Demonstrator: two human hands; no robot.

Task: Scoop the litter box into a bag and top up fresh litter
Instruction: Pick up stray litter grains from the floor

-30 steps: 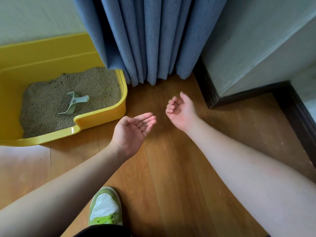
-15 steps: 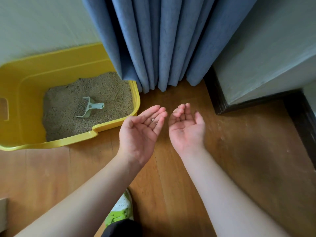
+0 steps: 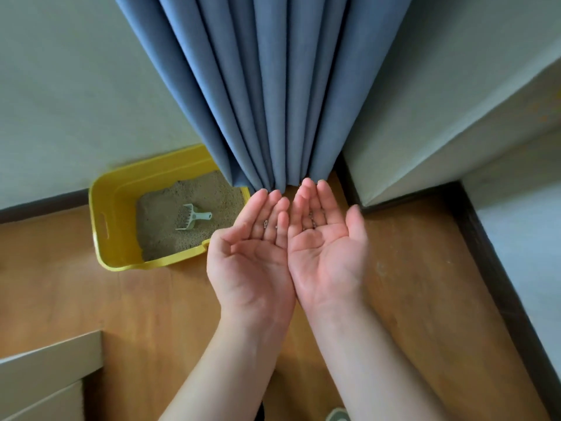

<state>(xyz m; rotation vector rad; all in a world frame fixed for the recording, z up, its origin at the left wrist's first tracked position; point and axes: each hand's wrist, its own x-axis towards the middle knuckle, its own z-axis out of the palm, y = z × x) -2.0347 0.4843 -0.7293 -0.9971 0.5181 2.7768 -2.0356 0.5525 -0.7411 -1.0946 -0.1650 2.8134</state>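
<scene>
A yellow litter box [image 3: 104, 226] stands on the wooden floor against the wall at the left, filled with tan litter [image 3: 164, 229]. A pale green scoop [image 3: 191, 218] lies on the litter. My left hand [image 3: 252, 256] and my right hand [image 3: 324, 247] are held palm up, side by side and touching, in the middle of the view, above the floor and to the right of the box. A few litter grains stick to the fingers of both hands. No bag is in view.
A blue curtain [image 3: 273, 95] hangs behind the box's right corner. A pale wall step with dark skirting [image 3: 485, 238] runs along the right. A beige box or furniture edge [image 3: 45, 369] sits at the lower left. A shoe tip [image 3: 337, 414] shows at the bottom.
Both hands have risen and come together, palms up and flat. The view has pulled back and up, so the litter box looks smaller and farther off.
</scene>
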